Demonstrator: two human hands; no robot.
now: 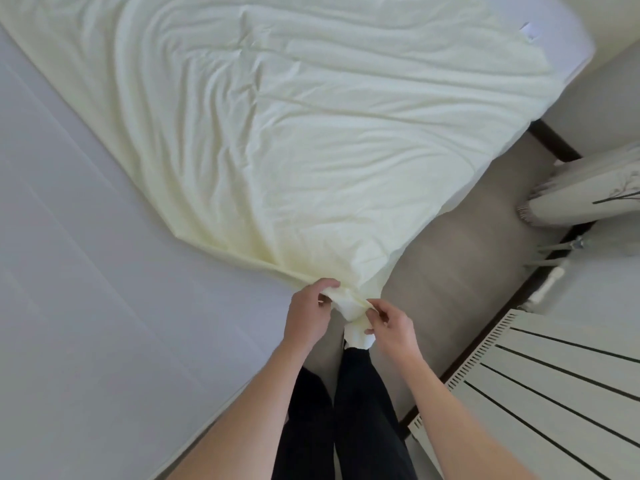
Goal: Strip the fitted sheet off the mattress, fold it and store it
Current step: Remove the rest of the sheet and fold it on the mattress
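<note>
A bare white mattress [86,258] fills the space to the left of the fingers and runs on beyond them, with one uncovered corner showing at the far end. Across it lies the pale yellow fitted sheet [311,133], loose and heavily creased, already off the near part of the mattress; its left edge runs diagonally away from the fingers, and its right side hangs over the mattress edge toward the grey floor [460,265]. To the right of the fingers, well apart from them, stands a white slatted radiator [554,382] with a dark skirting line beside it, and farther off a bunched curtain [588,188] reaches the floor. Directly below the fingers are the person's dark trouser legs [360,410] and a white sock [358,336].

The near corner of the sheet is gathered to a point between both hands, above the strip of floor beside the bed. The left hand [308,315] is closed on the bunched cloth, thumb and fingers [329,283] curled over the fold. The right hand [391,323] pinches the same gathered corner just beside it, fingers narrow, with the fabric's tip seemingly drooping beneath them, though it merges with the sock there. The two hands are close together, nearly touching through the cloth.
</note>
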